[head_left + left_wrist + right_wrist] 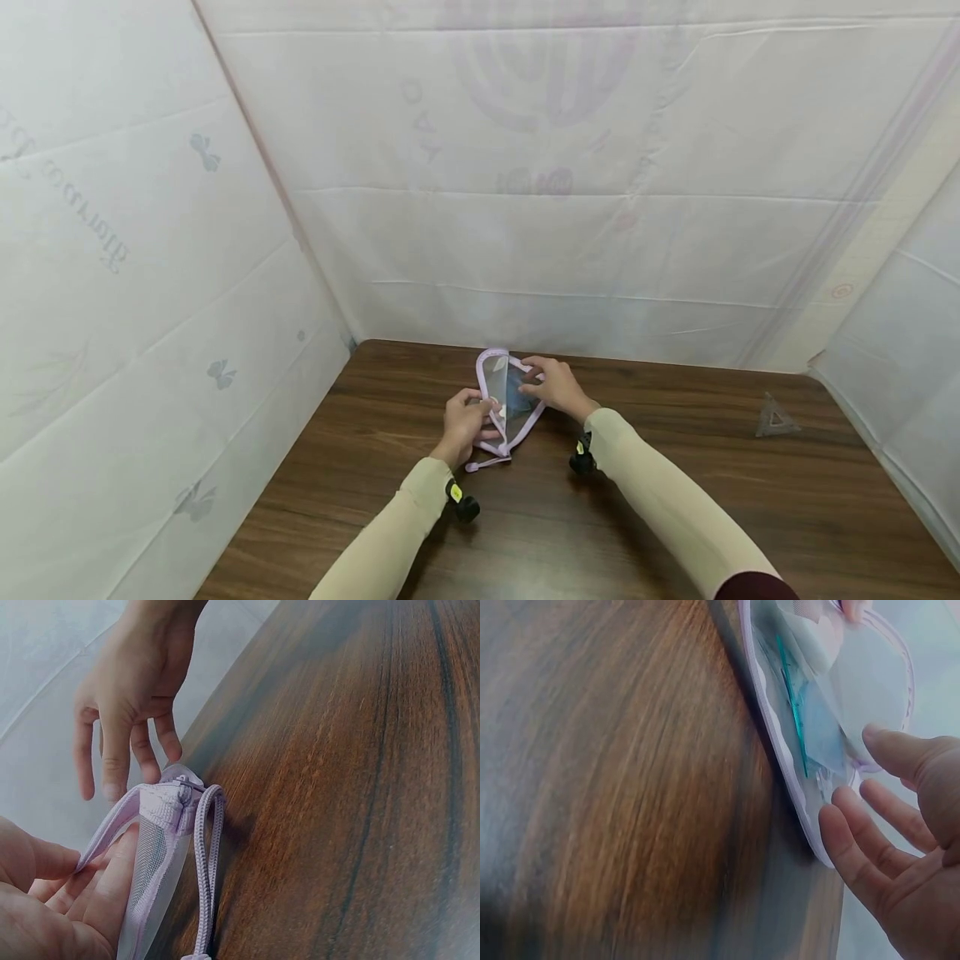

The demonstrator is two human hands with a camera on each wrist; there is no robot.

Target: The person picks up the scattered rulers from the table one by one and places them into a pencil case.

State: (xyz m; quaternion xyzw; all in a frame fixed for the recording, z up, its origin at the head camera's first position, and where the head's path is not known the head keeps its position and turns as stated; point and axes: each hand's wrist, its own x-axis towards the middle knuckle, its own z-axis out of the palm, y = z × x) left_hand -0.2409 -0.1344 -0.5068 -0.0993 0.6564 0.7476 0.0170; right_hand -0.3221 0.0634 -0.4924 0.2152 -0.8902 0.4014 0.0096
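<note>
A clear zip pouch (492,377) with lilac edging stands gaping on the wooden table. My left hand (461,423) pinches its near left edge between thumb and fingers, as the left wrist view also shows. A lilac zipper-pull loop (204,877) hangs from the pouch's corner. My right hand (557,389) is at the pouch's right side, thumb and fingers spread apart, nothing visible between them. Inside the pouch, the right wrist view shows a thin teal strip (793,709) and a bluish translucent sheet (823,731); their exact kinds are unclear.
A clear triangular set square (776,418) lies on the right part of the brown table (675,467). White printed sheeting (585,267) hangs behind the table and along both sides.
</note>
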